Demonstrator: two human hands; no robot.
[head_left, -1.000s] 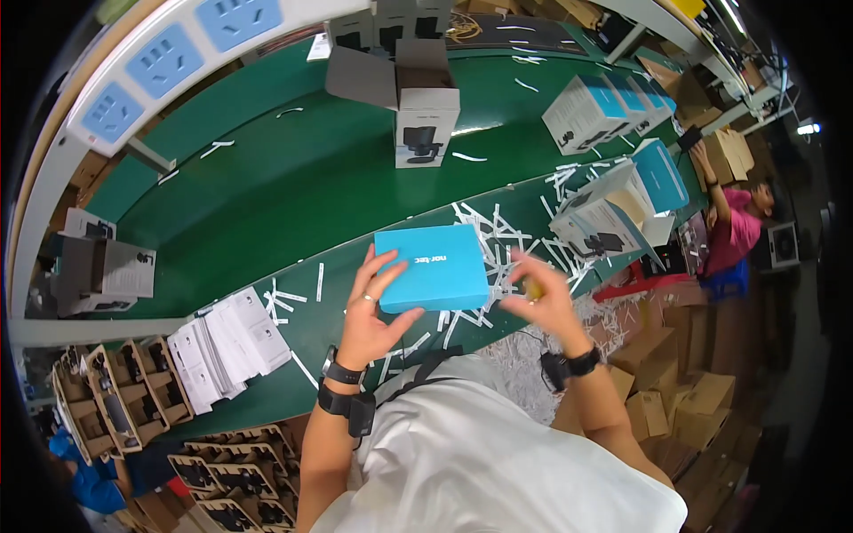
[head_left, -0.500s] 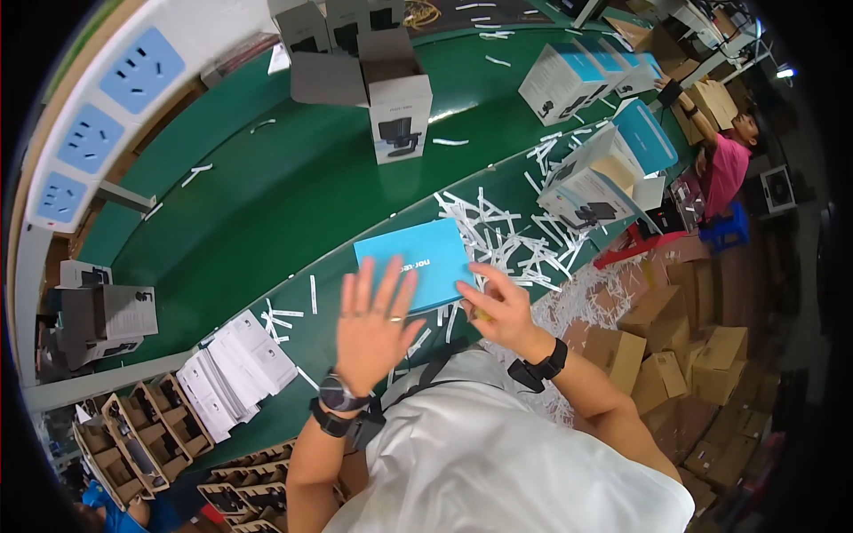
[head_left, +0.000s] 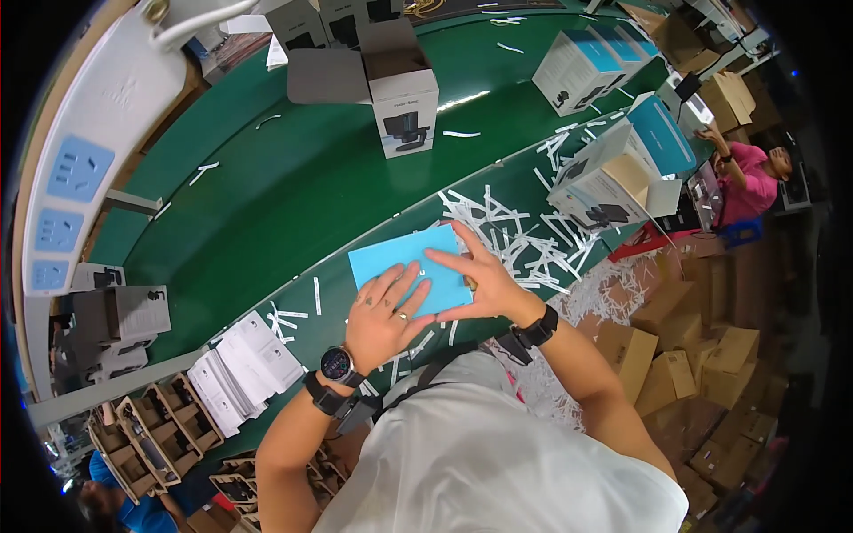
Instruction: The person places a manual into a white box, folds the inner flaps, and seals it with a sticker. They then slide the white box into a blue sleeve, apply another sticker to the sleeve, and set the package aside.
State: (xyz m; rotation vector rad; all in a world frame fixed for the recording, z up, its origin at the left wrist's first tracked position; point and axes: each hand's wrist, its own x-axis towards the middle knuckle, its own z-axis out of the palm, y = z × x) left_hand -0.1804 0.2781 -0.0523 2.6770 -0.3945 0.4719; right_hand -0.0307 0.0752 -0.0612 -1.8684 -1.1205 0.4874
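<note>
Blue box: a bright-blue rectangular box [head_left: 400, 253] sits before you over the near side of the flat green bench [head_left: 338, 284]; whether it rests there or is held just above, you cannot tell.
Long axis: it slants from half past eight to half past two, 12 being straight ahead of you.
Left hand: your left hand [head_left: 380, 329] lies over the box's near left part, fingers extended, slightly parted and bent onto the top; the box's middle lies at 1 o'clock from it.
Right hand: your right hand [head_left: 489, 289] spreads across the right end, thumb along the near edge, a finger at the far corner; the box's middle lies toward 10 o'clock. Whether it squeezes, you cannot tell.
Nearer hand: neither; both touch the box.
Right palm: a small dull-yellow object [head_left: 470, 283] shows beneath it, too little seen to identify.
Paper strips: narrow white paper strips [head_left: 551, 271] litter the bench from 2 to 3 o'clock of the box.
Half a second ago: your left hand was fanned wide and blurred above the box, your right reaching its right edge by the fingertips; now both cover the top, leaving less blue in view.
</note>
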